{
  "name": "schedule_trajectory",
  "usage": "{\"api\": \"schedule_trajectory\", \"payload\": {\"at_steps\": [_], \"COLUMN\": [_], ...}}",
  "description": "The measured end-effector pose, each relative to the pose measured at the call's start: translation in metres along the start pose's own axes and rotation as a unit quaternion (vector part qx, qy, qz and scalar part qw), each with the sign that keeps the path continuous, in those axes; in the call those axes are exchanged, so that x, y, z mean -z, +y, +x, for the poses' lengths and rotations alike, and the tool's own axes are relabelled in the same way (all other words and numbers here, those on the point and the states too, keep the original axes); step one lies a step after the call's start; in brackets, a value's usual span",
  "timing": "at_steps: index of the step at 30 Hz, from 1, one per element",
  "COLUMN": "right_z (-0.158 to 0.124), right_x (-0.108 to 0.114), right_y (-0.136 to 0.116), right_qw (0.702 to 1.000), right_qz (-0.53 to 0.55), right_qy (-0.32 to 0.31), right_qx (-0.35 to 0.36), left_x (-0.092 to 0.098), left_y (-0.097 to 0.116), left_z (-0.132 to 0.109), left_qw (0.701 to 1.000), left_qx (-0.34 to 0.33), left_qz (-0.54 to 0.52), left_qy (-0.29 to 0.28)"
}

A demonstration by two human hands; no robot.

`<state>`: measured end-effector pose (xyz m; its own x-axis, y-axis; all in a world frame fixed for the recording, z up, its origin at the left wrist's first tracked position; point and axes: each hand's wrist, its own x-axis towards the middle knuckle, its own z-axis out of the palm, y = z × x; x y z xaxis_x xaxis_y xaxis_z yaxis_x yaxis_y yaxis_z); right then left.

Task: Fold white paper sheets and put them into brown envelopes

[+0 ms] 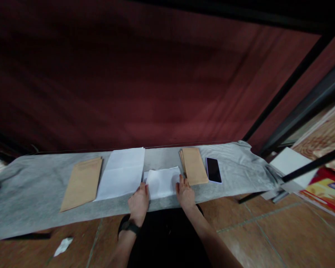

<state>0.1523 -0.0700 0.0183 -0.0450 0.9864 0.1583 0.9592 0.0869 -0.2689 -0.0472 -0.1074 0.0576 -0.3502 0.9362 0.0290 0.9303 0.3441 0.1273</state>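
Note:
A folded sheet of white paper lies in front of me on a narrow surface covered with grey cloth. My left hand is closed on its left edge, with the thumb along the paper and the other fingers partly hidden. At the right edge, my right hand grips the sheet between bent fingers. A stack of larger white sheets with crease lines lies left of my left hand. Just beyond my right hand sit several brown paper envelopes, slightly fanned.
More brown envelopes lie at the left on the grey cloth. A phone with a dark screen rests at the right. Black metal bars slant on the right, near a red and yellow box. A white scrap is on the tiled floor.

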Motion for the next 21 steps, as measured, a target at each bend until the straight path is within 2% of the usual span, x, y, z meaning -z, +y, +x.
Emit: {"api": "schedule_trajectory", "payload": {"at_steps": [4, 7, 9, 11, 14, 16, 18, 21], "right_z": [0.001, 0.004, 0.007, 0.011, 0.018, 0.022, 0.027, 0.034], "right_x": [-0.005, -0.006, 0.001, 0.018, 0.060, 0.088, 0.106, 0.105], "right_y": [0.001, 0.008, 0.013, 0.016, 0.013, 0.009, 0.005, 0.004], "right_qw": [0.998, 0.977, 0.932, 0.869, 0.781, 0.730, 0.717, 0.751], "right_qz": [0.052, 0.209, 0.357, 0.491, 0.624, 0.682, 0.695, 0.660], "right_qy": [0.017, 0.035, 0.041, 0.037, 0.016, -0.026, -0.049, -0.020], "right_qx": [-0.004, -0.022, -0.040, -0.047, -0.030, -0.011, 0.001, -0.007], "left_x": [-0.002, 0.000, 0.007, 0.019, 0.048, 0.068, 0.084, 0.087], "left_y": [0.001, -0.002, -0.005, -0.007, -0.004, 0.000, 0.005, 0.010], "left_z": [0.001, -0.002, -0.003, -0.003, 0.002, 0.009, 0.019, 0.034], "left_qw": [1.000, 0.998, 0.994, 0.984, 0.952, 0.921, 0.892, 0.865], "left_qx": [0.006, 0.027, 0.038, 0.042, 0.042, 0.045, 0.040, 0.040], "left_qz": [-0.002, -0.024, -0.060, -0.115, -0.227, -0.309, -0.374, -0.437], "left_qy": [0.016, 0.042, 0.078, 0.126, 0.200, 0.235, 0.248, 0.242]}}
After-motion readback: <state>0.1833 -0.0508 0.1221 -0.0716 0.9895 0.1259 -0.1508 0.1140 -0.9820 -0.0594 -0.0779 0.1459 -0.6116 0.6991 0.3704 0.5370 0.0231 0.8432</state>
